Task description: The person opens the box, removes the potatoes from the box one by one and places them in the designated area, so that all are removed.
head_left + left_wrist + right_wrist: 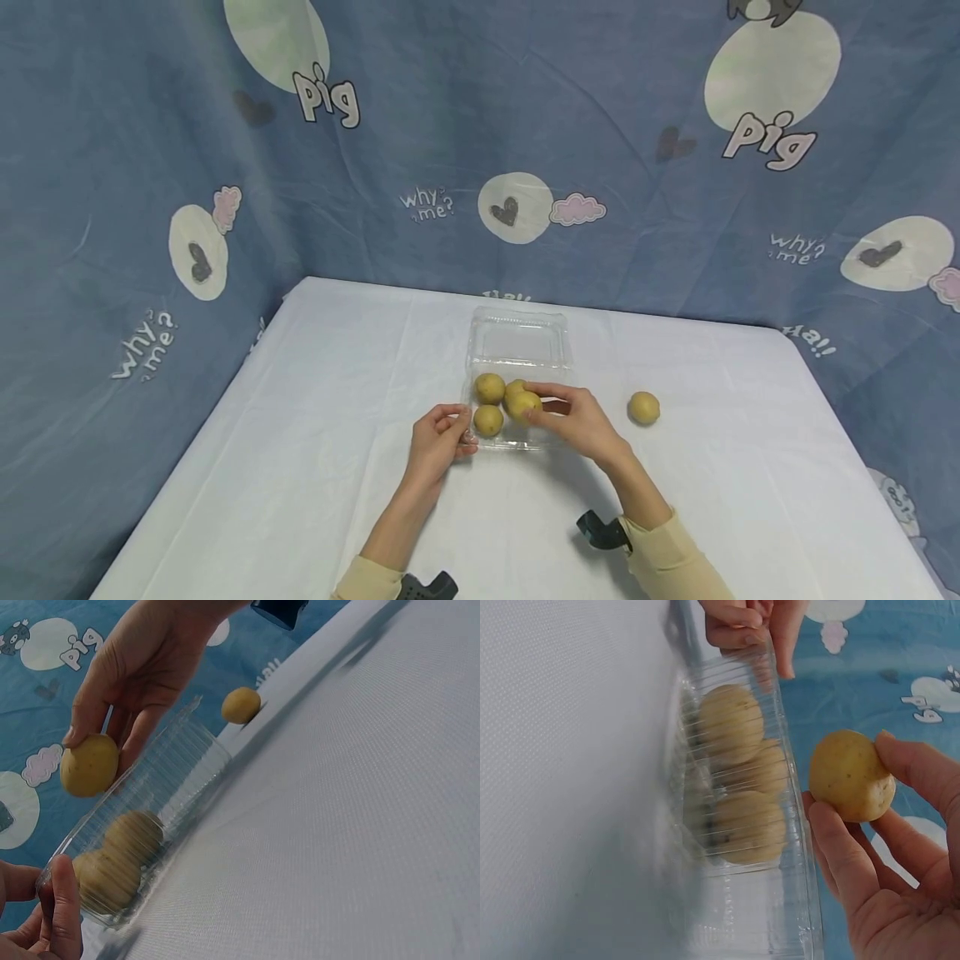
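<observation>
A clear plastic clamshell box (517, 435) lies with its lid (517, 340) folded back, away from me. My left hand (437, 442) pinches the box's left rim between thumb and fingers. Between the thumb and fingertips of my right hand (585, 423) is a round yellow potato (852, 776), held just above the box's rim. Three other potatoes sit inside, toward the left: a back-left potato (490, 388), a front-left potato (488, 421), and one partly hidden behind the held potato. The right wrist view shows them through the ribbed wall.
One loose potato (643, 408) lies on the white tablecloth (300, 433) to the right of the box. A blue patterned curtain (420, 125) hangs behind the table and along its left side. Dark camera mounts (602, 531) sit at both wrists.
</observation>
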Demonstrator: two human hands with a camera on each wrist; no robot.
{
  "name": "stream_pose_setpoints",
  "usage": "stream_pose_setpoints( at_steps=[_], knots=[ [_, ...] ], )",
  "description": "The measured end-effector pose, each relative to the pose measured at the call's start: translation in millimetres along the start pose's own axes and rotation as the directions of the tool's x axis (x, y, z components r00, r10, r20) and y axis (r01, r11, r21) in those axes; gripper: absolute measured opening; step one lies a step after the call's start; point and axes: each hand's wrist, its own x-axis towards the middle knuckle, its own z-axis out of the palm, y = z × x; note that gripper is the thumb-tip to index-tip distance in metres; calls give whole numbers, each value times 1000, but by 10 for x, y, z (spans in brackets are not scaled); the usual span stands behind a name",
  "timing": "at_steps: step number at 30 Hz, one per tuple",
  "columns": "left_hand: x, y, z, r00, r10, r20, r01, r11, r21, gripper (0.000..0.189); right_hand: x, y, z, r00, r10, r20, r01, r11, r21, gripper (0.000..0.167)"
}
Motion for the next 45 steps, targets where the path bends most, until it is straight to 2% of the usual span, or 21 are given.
stream_pose_setpoints(
  at_steps=[7, 9, 14, 16, 18, 27, 37, 45],
  knots=[
    [5, -10, -11, 1000, -3, 3, 3, 1000, -1, 30, -38, -19, -23, 1000, 15, -23, -14, 1000, 20, 42],
    [12, -8, -14, 1000, -6, 8, 6, 1000, -1, 29, -86, -113, -27, 1000, 16, -24, -15, 1000, 22, 41],
    [20, -12, -6, 1000, -5, 2, 5, 1000, 11, 26, -117, -105, -52, 999, 13, -29, -12, 999, 42, 43],
    [21, -21, -1, 1000, 1, -6, -1, 1000, 15, 26, -96, -11, -65, 999, 15, -34, -14, 999, 53, 45],
    [28, -27, 1, 1000, -2, -10, 2, 1000, 19, 25, -108, -15, -74, 999, 19, -40, -17, 998, 56, 46],
    [30, -29, 2, 1000, -10, -20, 11, 999, 34, 24, -132, 39, -119, 997, 38, -64, -36, 999, 30, 47],
    [30, -44, -8, 1000, 3, -6, -3, 1000, 12, 24, -170, 44, -165, 995, 54, -83, -52, 998, 20, 46],
    [31, -31, -1, 1000, -6, -15, 7, 999, 34, 24, -208, 36, -199, 995, 53, -85, -49, 998, 39, 47]
  ],
)
